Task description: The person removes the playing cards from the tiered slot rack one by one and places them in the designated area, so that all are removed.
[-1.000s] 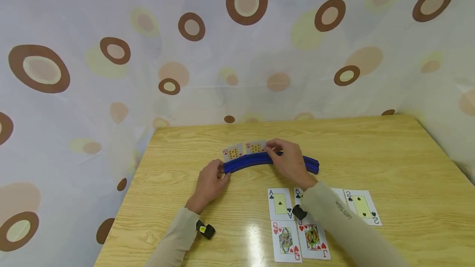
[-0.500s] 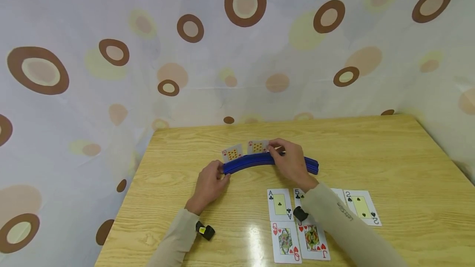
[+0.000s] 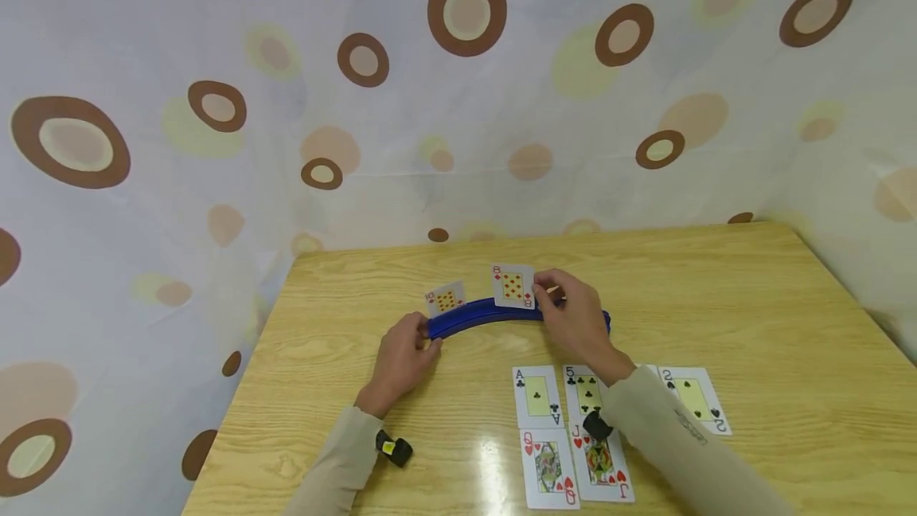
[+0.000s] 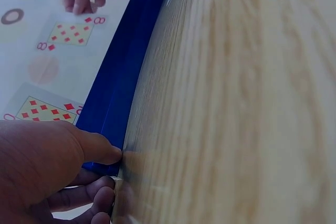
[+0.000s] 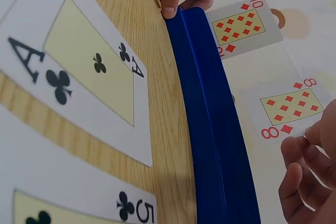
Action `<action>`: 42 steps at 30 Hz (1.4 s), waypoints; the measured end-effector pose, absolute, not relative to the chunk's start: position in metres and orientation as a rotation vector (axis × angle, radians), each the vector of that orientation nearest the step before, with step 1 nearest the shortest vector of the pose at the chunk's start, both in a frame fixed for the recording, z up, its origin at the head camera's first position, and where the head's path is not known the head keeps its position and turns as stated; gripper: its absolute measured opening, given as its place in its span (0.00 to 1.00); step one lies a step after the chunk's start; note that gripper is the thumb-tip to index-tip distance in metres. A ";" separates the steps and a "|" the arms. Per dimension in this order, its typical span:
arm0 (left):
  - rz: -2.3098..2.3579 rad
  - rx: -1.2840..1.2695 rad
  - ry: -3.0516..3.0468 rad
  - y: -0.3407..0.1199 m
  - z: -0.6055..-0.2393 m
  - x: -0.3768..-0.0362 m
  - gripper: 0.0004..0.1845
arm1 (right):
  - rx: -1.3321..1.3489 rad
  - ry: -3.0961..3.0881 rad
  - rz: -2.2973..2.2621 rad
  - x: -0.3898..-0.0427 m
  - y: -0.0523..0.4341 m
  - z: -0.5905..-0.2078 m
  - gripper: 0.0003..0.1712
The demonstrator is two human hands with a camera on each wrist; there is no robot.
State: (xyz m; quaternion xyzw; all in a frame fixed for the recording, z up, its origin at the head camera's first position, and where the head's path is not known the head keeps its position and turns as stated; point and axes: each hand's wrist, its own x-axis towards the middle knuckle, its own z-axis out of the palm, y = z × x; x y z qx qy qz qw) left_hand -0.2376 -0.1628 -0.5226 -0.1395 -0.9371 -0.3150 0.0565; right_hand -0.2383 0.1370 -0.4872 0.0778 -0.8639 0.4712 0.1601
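A curved blue card holder (image 3: 480,315) stands on the wooden table (image 3: 774,301). My left hand (image 3: 428,337) grips its left end, thumb on the front face (image 4: 100,150). A 10 of diamonds (image 3: 446,299) stands in the holder near that end. My right hand (image 3: 542,299) pinches the right edge of an 8 of diamonds (image 3: 513,287), held upright just above the holder's middle. The right wrist view shows the holder (image 5: 210,119), the 10 (image 5: 239,24) and the 8 (image 5: 291,106) beside my right fingers (image 5: 302,182).
Face-up cards lie near the front: ace of clubs (image 3: 537,395), 5 of clubs (image 3: 586,388), 2 of spades (image 3: 693,398), queen of hearts (image 3: 548,467), jack of hearts (image 3: 602,464). A spotted curtain (image 3: 466,102) hangs close behind and beside the table.
My right hand has lifted the 8 of diamonds up out of the holder, so its whole face now shows. The left hand and the 10 stay put.
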 end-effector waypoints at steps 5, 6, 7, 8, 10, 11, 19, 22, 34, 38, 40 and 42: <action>-0.988 -0.440 -2.828 -0.163 -0.524 -0.240 0.12 | 0.245 -2.435 1.293 -0.228 0.145 -0.487 0.10; -0.994 -0.454 -2.819 -0.163 -0.526 -0.241 0.12 | 0.253 -2.430 1.288 -0.226 0.147 -0.487 0.10; -1.000 -0.470 -2.808 -0.164 -0.527 -0.241 0.12 | 0.264 -2.423 1.280 -0.223 0.150 -0.486 0.10; -1.001 -0.504 -2.779 -0.166 -0.533 -0.244 0.12 | 0.272 -2.418 1.279 -0.220 0.152 -0.486 0.10; -1.002 -0.554 -2.740 -0.168 -0.539 -0.246 0.12 | 0.282 -2.406 1.275 -0.213 0.156 -0.485 0.10; -0.996 -0.561 -2.736 -0.168 -0.540 -0.246 0.12 | 0.285 -2.398 1.280 -0.209 0.158 -0.484 0.10; -0.977 -0.445 -2.829 -0.163 -0.527 -0.242 0.12 | 0.319 -2.351 1.235 -0.182 0.177 -0.479 0.10; -0.977 -0.487 -2.786 -0.164 -0.532 -0.243 0.12 | 0.332 -2.332 1.208 -0.173 0.184 -0.477 0.11; -0.980 -0.498 -2.776 -0.164 -0.532 -0.239 0.11 | 0.223 -2.331 1.260 -0.135 0.201 -0.479 0.13; -0.995 -0.466 -2.814 -0.162 -0.528 -0.238 0.11 | 0.142 -2.387 1.244 -0.123 0.205 -0.480 0.11; -0.993 -0.448 -2.832 -0.162 -0.526 -0.238 0.11 | 0.102 -2.416 1.234 -0.118 0.208 -0.480 0.10; -0.992 -0.444 -2.838 -0.161 -0.526 -0.239 0.11 | 0.069 -2.436 1.230 -0.113 0.210 -0.481 0.10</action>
